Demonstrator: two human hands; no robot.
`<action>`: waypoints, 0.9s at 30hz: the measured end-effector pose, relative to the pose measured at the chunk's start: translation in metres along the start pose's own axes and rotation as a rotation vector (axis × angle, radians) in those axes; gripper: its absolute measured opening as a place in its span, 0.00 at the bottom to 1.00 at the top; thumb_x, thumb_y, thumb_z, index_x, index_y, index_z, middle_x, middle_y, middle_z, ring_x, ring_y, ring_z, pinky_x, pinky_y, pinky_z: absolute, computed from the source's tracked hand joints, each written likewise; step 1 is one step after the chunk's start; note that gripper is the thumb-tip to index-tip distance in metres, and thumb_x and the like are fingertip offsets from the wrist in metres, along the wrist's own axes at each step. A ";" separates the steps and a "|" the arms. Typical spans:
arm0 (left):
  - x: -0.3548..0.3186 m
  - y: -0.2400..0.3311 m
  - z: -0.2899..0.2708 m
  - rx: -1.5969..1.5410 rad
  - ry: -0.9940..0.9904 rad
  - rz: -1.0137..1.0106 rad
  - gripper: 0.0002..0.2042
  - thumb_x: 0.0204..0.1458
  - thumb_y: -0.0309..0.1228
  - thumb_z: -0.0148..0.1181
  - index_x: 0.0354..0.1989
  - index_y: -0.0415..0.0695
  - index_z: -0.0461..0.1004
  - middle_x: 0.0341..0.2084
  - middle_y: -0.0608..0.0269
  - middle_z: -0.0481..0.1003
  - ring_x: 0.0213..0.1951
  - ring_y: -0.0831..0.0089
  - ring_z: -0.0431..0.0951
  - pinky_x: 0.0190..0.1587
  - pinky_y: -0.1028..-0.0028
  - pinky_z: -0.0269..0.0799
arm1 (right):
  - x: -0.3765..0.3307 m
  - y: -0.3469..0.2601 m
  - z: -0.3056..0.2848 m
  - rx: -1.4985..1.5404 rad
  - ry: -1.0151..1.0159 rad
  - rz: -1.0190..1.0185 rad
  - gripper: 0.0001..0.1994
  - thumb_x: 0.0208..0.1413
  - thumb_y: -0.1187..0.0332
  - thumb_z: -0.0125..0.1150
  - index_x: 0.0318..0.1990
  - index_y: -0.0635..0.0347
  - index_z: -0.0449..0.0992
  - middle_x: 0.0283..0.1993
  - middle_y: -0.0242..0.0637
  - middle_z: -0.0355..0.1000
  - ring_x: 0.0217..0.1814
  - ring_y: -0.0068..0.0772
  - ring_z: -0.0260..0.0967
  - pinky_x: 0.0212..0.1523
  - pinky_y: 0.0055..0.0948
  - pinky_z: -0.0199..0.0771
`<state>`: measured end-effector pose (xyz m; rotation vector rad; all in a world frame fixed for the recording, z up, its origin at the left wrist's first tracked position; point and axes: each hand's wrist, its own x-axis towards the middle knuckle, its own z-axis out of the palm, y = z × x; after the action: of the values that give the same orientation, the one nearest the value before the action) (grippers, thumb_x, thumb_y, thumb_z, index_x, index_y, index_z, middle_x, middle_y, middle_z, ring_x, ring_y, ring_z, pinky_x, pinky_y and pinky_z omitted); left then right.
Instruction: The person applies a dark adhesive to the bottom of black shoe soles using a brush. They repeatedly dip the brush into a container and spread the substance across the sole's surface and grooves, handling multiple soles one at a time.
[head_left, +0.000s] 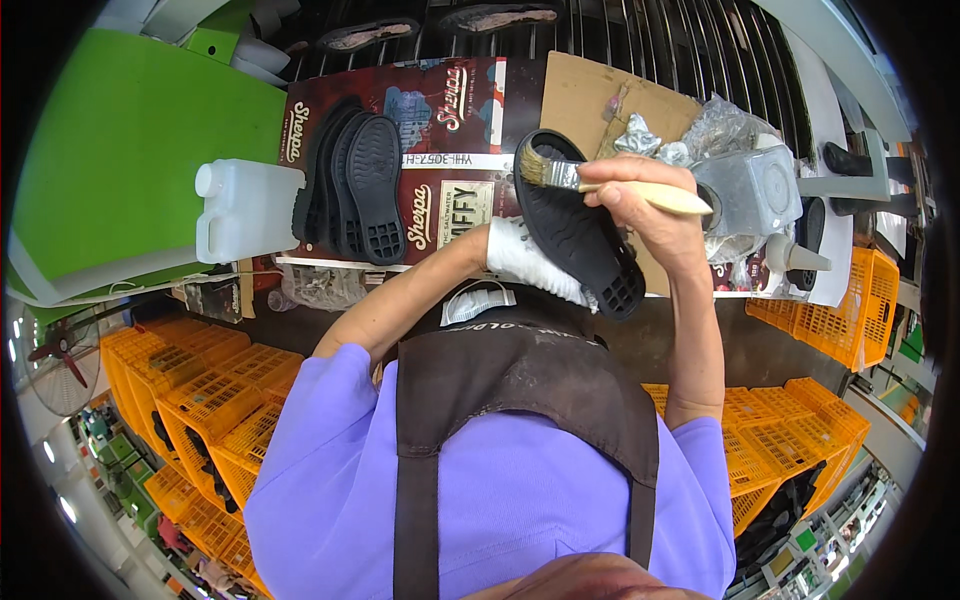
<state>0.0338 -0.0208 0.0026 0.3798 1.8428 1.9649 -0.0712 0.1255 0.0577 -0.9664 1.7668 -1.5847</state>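
Observation:
My left hand [528, 262], in a white glove, grips a black shoe sole [585, 235] from its left side and underneath, tilted with its hollow upper face toward me. Between the fingers and thumb of my bare right hand [655, 210] is a paintbrush [566, 176] with a pale wooden handle. Its bristles touch the sole near the far rounded end. To the left, several black soles [375, 175] stand leaning together in a row on the printed cardboard. A square translucent plastic container [762, 190] sits just right of my right hand.
A white plastic jug [250, 212] stands at left beside a green panel [140, 160]. Crumpled plastic [725, 128] lies on brown cardboard [590, 90] at right. Behind the table runs a roller conveyor [690, 45] carrying more soles [500, 17]. Orange crates [225, 385] are stacked on both sides.

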 end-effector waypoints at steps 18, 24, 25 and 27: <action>-0.021 -0.049 -0.026 -0.422 0.197 -0.083 0.21 0.56 0.34 0.48 0.56 0.39 0.60 0.48 0.61 0.68 0.47 0.74 0.69 0.52 0.73 0.64 | -0.001 0.022 0.007 0.325 0.266 0.198 0.12 0.52 0.63 0.59 0.37 0.63 0.78 0.23 0.33 0.72 0.20 0.13 0.59 0.20 0.12 0.59; -0.023 -0.034 -0.015 -0.772 0.350 -0.023 0.21 0.61 0.42 0.36 0.55 0.40 0.60 0.46 0.61 0.69 0.46 0.75 0.71 0.49 0.73 0.67 | -0.006 0.024 0.016 0.346 0.330 0.188 0.13 0.53 0.63 0.59 0.38 0.64 0.77 0.23 0.34 0.72 0.19 0.12 0.59 0.20 0.12 0.58; -0.022 -0.038 -0.014 -0.784 0.396 -0.041 0.22 0.61 0.45 0.33 0.55 0.42 0.61 0.45 0.61 0.70 0.45 0.75 0.72 0.47 0.73 0.69 | -0.006 0.023 0.019 0.345 0.330 0.187 0.13 0.53 0.63 0.59 0.38 0.64 0.77 0.23 0.34 0.72 0.19 0.12 0.59 0.20 0.12 0.58; -0.020 -0.029 -0.016 -0.766 0.430 -0.032 0.24 0.61 0.47 0.31 0.55 0.42 0.60 0.45 0.61 0.70 0.44 0.75 0.72 0.46 0.75 0.69 | -0.008 0.020 0.023 0.351 0.330 0.185 0.13 0.53 0.63 0.59 0.38 0.65 0.77 0.23 0.34 0.72 0.19 0.13 0.58 0.20 0.12 0.58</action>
<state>0.0477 -0.0431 -0.0261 -0.3261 1.1237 2.6702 -0.0504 0.1194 0.0344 -0.3818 1.6466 -1.9276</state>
